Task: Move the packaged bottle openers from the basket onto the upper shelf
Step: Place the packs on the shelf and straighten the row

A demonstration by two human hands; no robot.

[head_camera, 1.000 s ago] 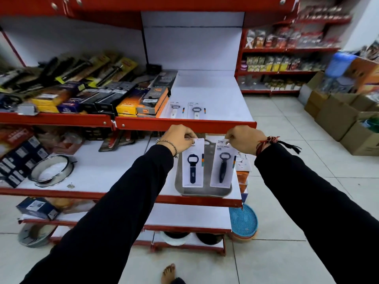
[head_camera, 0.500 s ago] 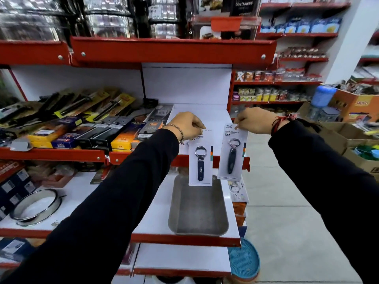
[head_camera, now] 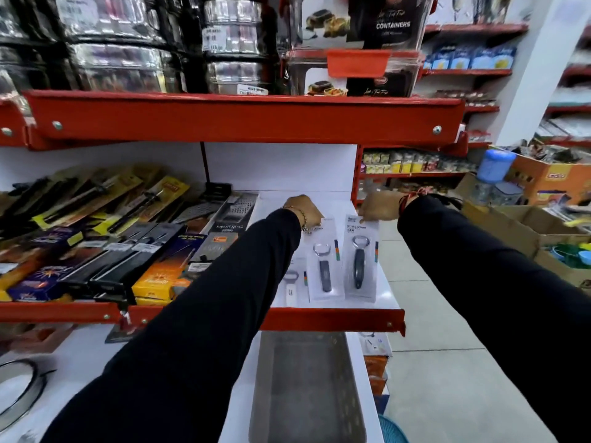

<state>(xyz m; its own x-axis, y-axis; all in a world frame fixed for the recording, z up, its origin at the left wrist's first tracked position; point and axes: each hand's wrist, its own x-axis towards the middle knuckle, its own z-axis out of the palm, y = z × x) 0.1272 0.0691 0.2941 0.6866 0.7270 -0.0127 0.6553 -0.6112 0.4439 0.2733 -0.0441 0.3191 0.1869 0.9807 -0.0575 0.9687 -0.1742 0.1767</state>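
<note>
Both hands are reaching over the upper shelf (head_camera: 367, 199), the left hand (head_camera: 305, 211) pinching the top of one carded opener (head_camera: 324, 266) and the right hand (head_camera: 379, 206) pinching the top of another opener (head_camera: 361, 260), each card hanging down toward the white board. Below, the grey basket (head_camera: 307, 385) is looking empty on the lower shelf, so these may be the last pair. A third opener (head_camera: 292, 284) is already lying near the red lip just left of the left card, so lowering carelessly risks overlapping it, or a card sliding off the near edge.
</note>
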